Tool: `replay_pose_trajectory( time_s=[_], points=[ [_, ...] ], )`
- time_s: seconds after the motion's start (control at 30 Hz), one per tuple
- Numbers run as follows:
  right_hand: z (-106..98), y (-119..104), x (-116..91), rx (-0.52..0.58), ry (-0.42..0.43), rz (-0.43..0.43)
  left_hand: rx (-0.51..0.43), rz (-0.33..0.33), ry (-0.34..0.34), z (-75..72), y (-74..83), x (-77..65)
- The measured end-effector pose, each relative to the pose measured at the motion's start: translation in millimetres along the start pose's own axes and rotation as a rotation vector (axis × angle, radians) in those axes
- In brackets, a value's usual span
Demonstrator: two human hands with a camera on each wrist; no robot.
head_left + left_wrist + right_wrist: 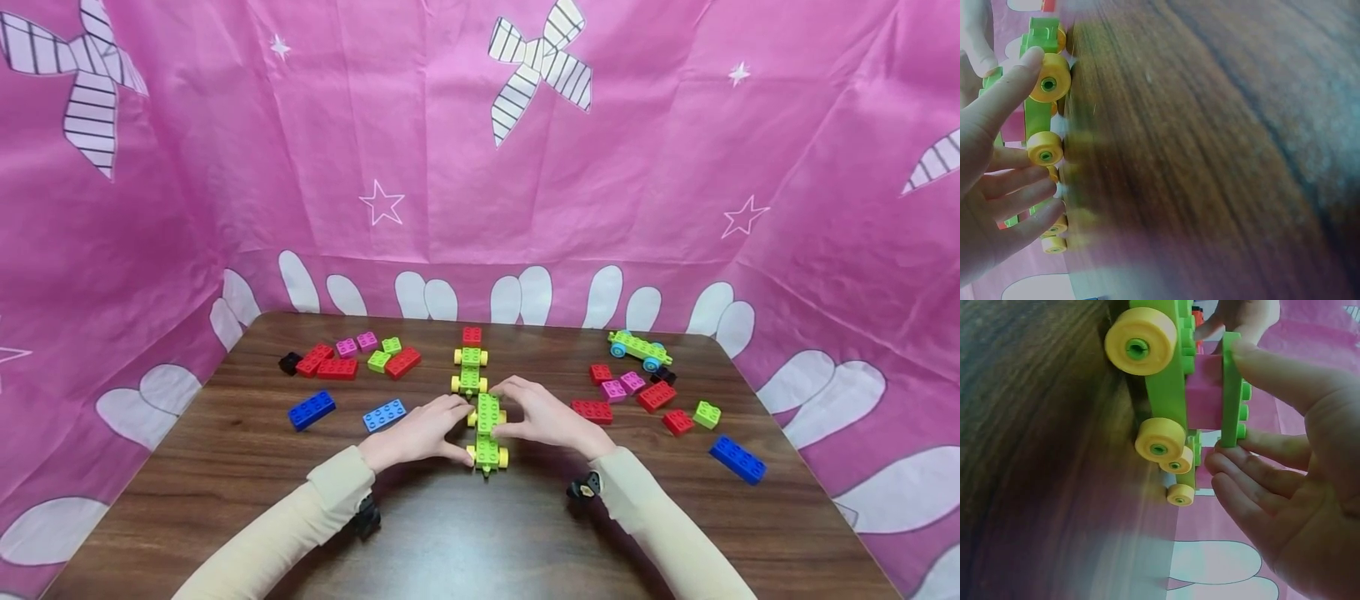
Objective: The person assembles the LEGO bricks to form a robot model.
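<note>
On my head feed the bottom edge cuts off the left sleeve (pixel 266 533), the right sleeve (pixel 667 525) and the table (pixel 480 554). The black wrist devices (pixel 367 517) sit half under the cuffs (pixel 343 482), too dark for me to make out. The green plate (pixel 1229 394) hides the pink brick (pixel 1205 394) from above; I see it only through the wrist feeds. The right wrist feed's top edge slices the near car (pixel 1165 394) and the left hand (pixel 418 434), its right edge the right hand (pixel 545 417). On my left wrist feed the table's grain smears, a red piece (pixel 1048 5) is clipped up top, and a blue thing (pixel 1090 298) below shows too little to identify.
</note>
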State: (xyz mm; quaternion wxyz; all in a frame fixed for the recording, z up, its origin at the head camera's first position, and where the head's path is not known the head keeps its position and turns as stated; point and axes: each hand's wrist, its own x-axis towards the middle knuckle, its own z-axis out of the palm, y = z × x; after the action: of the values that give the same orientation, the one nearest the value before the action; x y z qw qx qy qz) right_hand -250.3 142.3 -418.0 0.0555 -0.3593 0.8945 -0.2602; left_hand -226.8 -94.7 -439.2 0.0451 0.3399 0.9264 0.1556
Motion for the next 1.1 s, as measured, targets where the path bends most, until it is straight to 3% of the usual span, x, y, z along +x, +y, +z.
replay_pose_trajectory(
  time_s=[0.3, 0.7, 1.1],
  points=[
    [-2.3, -0.1, 2.6, -0.039, -0.005, -0.008, -0.013, 0.002, 0.001, -2.8, -0.4, 1.4],
    [-1.3, 0.4, 2.4, 0.016, -0.019, 0.029, -0.010, 0.006, -0.006, -1.4, -0.4, 0.3],
    [1.4, 3.5, 1.4, -0.027, -0.012, 0.011, 0.002, 0.006, -0.005, -0.4, -0.8, -0.4]
  ],
)
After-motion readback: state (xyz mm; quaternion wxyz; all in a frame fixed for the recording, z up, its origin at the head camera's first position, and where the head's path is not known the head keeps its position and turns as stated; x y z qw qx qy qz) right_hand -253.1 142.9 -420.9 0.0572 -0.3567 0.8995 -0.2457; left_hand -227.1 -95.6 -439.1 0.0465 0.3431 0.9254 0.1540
